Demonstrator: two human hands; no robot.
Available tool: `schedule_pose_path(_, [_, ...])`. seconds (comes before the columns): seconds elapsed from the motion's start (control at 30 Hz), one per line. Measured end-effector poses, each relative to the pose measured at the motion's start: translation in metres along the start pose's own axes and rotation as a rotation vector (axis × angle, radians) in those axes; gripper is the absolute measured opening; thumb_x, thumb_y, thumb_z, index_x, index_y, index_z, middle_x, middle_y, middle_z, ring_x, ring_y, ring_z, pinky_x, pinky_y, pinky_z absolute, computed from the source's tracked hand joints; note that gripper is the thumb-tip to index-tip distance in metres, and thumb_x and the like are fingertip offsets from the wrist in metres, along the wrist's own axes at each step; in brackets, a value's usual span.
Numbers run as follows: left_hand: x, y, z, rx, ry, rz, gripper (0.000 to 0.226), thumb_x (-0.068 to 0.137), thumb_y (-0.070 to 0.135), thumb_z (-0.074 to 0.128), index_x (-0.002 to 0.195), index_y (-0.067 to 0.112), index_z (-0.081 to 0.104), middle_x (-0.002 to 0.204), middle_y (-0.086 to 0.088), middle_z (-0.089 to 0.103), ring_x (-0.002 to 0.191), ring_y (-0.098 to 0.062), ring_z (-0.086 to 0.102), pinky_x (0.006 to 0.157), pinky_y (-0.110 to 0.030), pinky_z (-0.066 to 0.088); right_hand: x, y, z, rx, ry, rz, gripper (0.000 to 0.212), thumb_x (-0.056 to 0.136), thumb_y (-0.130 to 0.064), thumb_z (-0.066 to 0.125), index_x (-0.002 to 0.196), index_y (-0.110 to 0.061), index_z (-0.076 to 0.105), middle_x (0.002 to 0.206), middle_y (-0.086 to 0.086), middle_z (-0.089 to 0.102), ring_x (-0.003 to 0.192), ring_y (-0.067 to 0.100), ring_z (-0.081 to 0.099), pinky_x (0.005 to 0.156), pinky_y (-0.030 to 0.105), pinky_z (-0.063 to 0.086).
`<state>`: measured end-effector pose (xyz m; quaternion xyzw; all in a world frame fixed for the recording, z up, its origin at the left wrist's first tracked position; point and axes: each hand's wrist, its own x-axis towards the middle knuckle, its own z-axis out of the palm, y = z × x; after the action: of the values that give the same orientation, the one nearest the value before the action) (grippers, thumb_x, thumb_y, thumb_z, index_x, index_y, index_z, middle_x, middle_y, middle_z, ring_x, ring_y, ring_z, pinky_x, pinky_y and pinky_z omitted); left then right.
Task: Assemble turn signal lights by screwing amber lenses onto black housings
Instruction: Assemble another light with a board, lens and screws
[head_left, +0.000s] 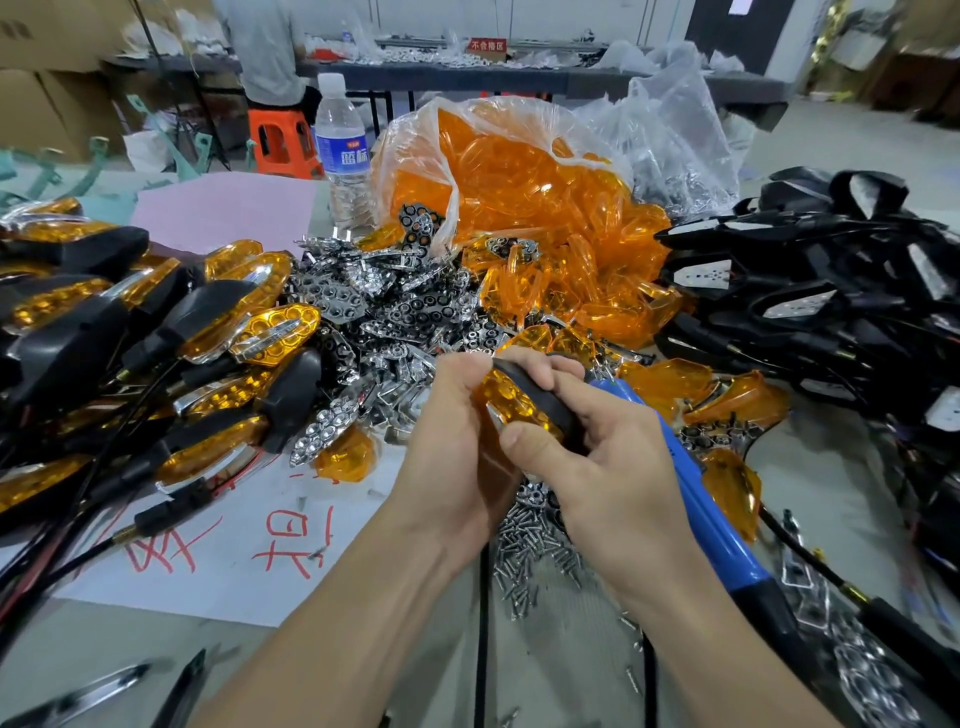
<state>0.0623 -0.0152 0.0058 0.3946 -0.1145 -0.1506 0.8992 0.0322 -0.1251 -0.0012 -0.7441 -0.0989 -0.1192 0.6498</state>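
Observation:
Both my hands hold one turn signal (524, 402) at the centre: an amber lens seated in a black housing. My left hand (457, 441) grips it from the left, fingers curled over the top. My right hand (587, 457) grips it from the right, thumb pressed on the lens edge. A blue electric screwdriver (711, 514) runs under my right hand and forearm; whether that hand also holds it is hidden. Loose screws (530, 561) lie in a pile just below my hands.
Finished amber-and-black lights (156, 332) are heaped at the left. A clear bag of amber lenses (519, 182) stands behind, chrome reflectors (374, 306) in front of it. Black housings with wires (810, 291) pile up at the right. A water bottle (340, 145) stands behind.

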Motion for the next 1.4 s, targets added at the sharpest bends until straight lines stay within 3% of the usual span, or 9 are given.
schedule_pose_path(0.27, [0.002,-0.002,-0.002,0.046,0.062,-0.025,0.042,0.101,0.030,0.029,0.079,0.007,0.058,0.101,-0.013,0.067,0.094,-0.030,0.064,0.088,-0.042,0.056,0.001,0.008,0.002,-0.037,0.035,0.026,0.025,0.078,-0.029,0.072,0.101,-0.038,0.077,0.088,-0.003,0.076,0.085,0.021,0.071,0.077,0.037,0.059])
schedule_pose_path(0.43, [0.002,-0.003,-0.003,0.228,0.086,-0.054,0.054,0.090,0.057,0.055,0.115,0.012,0.072,0.115,-0.007,0.076,0.109,-0.026,0.071,0.090,-0.036,0.061,0.006,0.001,-0.009,0.121,0.005,0.016,0.026,0.090,-0.023,0.067,0.114,-0.026,0.077,0.099,0.004,0.077,0.094,0.017,0.072,0.083,0.029,0.058])
schedule_pose_path(0.7, [-0.006,-0.008,-0.012,0.630,-0.035,0.103,0.075,0.075,0.043,0.079,0.144,0.044,0.052,0.140,0.018,0.063,0.134,-0.001,0.056,0.105,-0.025,0.051,0.017,-0.015,-0.048,0.478,0.064,0.043,0.032,0.097,-0.023,0.058,0.126,-0.019,0.071,0.127,0.009,0.073,0.121,0.027,0.068,0.104,0.046,0.052])
schedule_pose_path(0.97, [-0.011,-0.009,-0.007,1.364,0.336,0.298,0.079,0.074,0.059,0.073,0.143,0.062,0.034,0.154,0.033,0.040,0.139,0.007,0.038,0.111,-0.031,0.032,0.020,-0.009,-0.061,0.788,0.211,-0.044,0.041,0.080,0.010,0.062,0.117,-0.006,0.059,0.109,0.007,0.075,0.108,0.025,0.073,0.105,0.042,0.055])
schedule_pose_path(1.1, [-0.013,-0.006,-0.009,1.504,0.561,0.586,0.033,0.086,0.043,0.074,0.116,0.040,0.060,0.122,0.023,0.058,0.112,0.007,0.044,0.100,-0.021,0.033,0.016,-0.003,-0.052,0.722,0.200,0.006,0.044,0.077,0.013,0.062,0.110,-0.014,0.053,0.106,0.012,0.068,0.107,0.031,0.067,0.112,0.047,0.046])
schedule_pose_path(1.17, [-0.016,-0.002,-0.008,1.506,0.584,0.659,0.017,0.085,0.051,0.066,0.078,0.037,0.060,0.080,0.021,0.061,0.079,0.002,0.051,0.070,-0.015,0.034,0.014,-0.003,-0.043,0.651,0.208,0.034,0.044,0.075,0.014,0.062,0.105,-0.017,0.055,0.109,0.015,0.066,0.104,0.030,0.065,0.098,0.040,0.051])
schedule_pose_path(1.23, [-0.017,-0.004,-0.010,1.365,0.483,0.443,0.036,0.084,0.062,0.061,0.066,0.032,0.067,0.060,0.014,0.061,0.060,-0.005,0.054,0.054,-0.017,0.034,0.011,-0.003,-0.036,0.654,0.182,0.063,0.050,0.078,0.023,0.061,0.107,-0.016,0.054,0.117,0.021,0.066,0.101,0.030,0.068,0.084,0.037,0.055])
schedule_pose_path(1.3, [-0.016,-0.005,-0.005,0.880,0.263,0.149,0.031,0.084,0.057,0.064,0.094,0.033,0.080,0.081,0.014,0.076,0.076,-0.006,0.067,0.067,-0.016,0.045,0.007,-0.003,-0.028,0.730,0.098,0.091,0.049,0.079,0.020,0.062,0.111,-0.016,0.053,0.119,0.025,0.068,0.097,0.034,0.069,0.077,0.045,0.057])
schedule_pose_path(1.4, [-0.008,-0.001,-0.008,0.418,0.105,0.000,0.049,0.091,0.038,0.057,0.133,0.016,0.068,0.130,-0.006,0.072,0.121,-0.023,0.065,0.100,-0.042,0.050,0.002,0.001,-0.014,0.687,0.116,0.120,0.049,0.073,0.012,0.068,0.110,-0.018,0.056,0.105,0.016,0.070,0.093,0.030,0.064,0.078,0.047,0.051])
